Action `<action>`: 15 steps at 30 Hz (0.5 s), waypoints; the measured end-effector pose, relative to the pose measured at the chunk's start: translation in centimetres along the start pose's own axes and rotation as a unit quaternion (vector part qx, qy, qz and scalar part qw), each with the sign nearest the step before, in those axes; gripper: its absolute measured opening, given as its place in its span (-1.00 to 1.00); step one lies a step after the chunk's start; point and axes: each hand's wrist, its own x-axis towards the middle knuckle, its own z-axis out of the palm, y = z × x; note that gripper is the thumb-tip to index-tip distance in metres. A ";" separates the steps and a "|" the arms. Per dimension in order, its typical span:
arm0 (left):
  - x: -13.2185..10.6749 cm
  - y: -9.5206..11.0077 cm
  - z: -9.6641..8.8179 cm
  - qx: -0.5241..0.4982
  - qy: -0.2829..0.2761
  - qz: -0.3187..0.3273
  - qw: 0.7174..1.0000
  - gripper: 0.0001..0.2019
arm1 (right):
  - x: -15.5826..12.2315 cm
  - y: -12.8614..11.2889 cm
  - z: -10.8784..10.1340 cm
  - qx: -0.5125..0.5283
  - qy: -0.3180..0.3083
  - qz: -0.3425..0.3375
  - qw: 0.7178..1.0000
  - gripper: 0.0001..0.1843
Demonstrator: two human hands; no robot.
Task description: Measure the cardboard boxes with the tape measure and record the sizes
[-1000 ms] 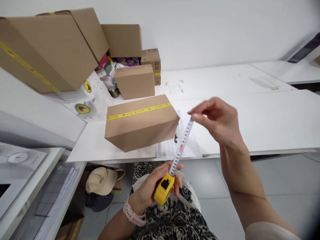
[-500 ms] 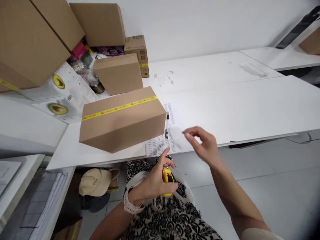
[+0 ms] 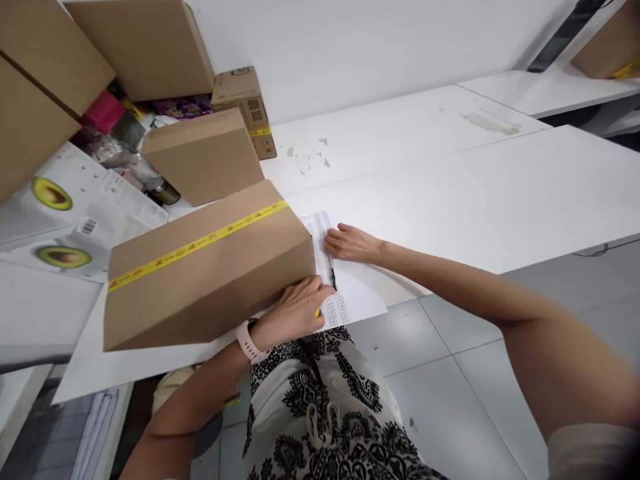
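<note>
A taped carton (image 3: pixel 200 267) fills the near left of the white table (image 3: pixel 450 193) and walls off that side. The left hand (image 3: pixel 295 308) sits tight against the carton's right end, just above the table edge. Behind it, a smaller carton (image 3: pixel 203 157) leaves only a narrow lane between the two (a tin (image 3: pixel 163 192) stands at the lane's left mouth). Stacked cartons (image 3: pixel 140 43) and avocado-printed packs (image 3: pixel 50 200) block the far left. The right hand (image 3: pixel 353 242) rests on the printed sheet (image 3: pixel 360 293) near a pen (image 3: pixel 333 277). To the right of the sheet the tabletop runs open to the wall.
</note>
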 end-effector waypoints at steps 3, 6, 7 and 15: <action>0.6 -1.6 -0.6 0.025 0.015 -0.017 0.999 -0.56 | -1.9 1.7 -0.1 0.064 0.034 0.072 0.995 -0.69; 1.4 -2.7 -0.9 0.027 0.035 -0.013 0.999 -0.57 | -4.0 1.8 -0.2 0.121 0.138 0.228 0.956 -0.84; 1.7 -3.0 -0.9 0.028 0.036 -0.005 0.999 -0.57 | -4.6 1.2 -0.3 0.149 0.192 0.290 0.926 -0.87; 4.1 -2.7 -0.2 0.093 0.077 0.073 0.990 -0.61 | -3.7 -5.6 0.8 0.575 0.312 0.384 0.652 -0.69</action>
